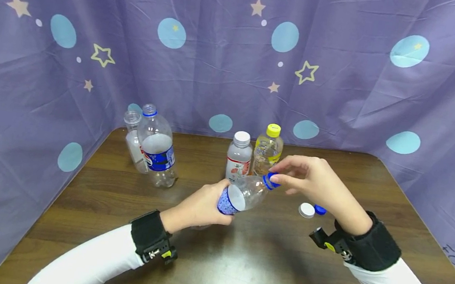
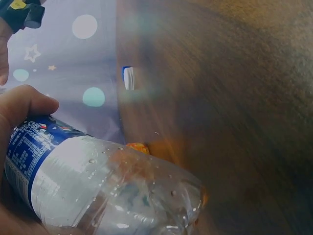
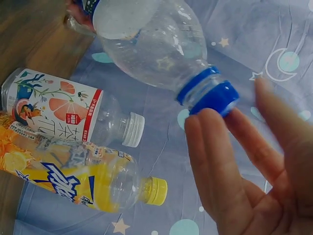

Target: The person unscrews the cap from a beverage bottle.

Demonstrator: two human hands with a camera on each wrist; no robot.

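A clear plastic bottle [image 1: 246, 195] with a blue label is held tilted above the wooden table [image 1: 238, 266], its neck pointing right. My left hand [image 1: 211, 201] grips its lower body, and in the left wrist view the thumb [image 2: 27, 103] lies on the label of the bottle [image 2: 107, 191]. My right hand [image 1: 280, 177] has its fingertips curled round the bottle's blue cap [image 1: 270, 180]. Seen from the right wrist, the blue cap [image 3: 215, 98] sits on the neck, with one fingertip of the right hand [image 3: 234, 147] touching it.
Two uncapped clear bottles [image 1: 157, 150] [image 1: 134, 140] stand at the back left. A white-capped bottle [image 1: 238, 160] and a yellow-capped bottle [image 1: 268, 151] stand just behind the hands. A loose white cap [image 1: 306, 210] and a loose blue cap [image 1: 320, 210] lie by my right wrist. A purple curtain surrounds the table.
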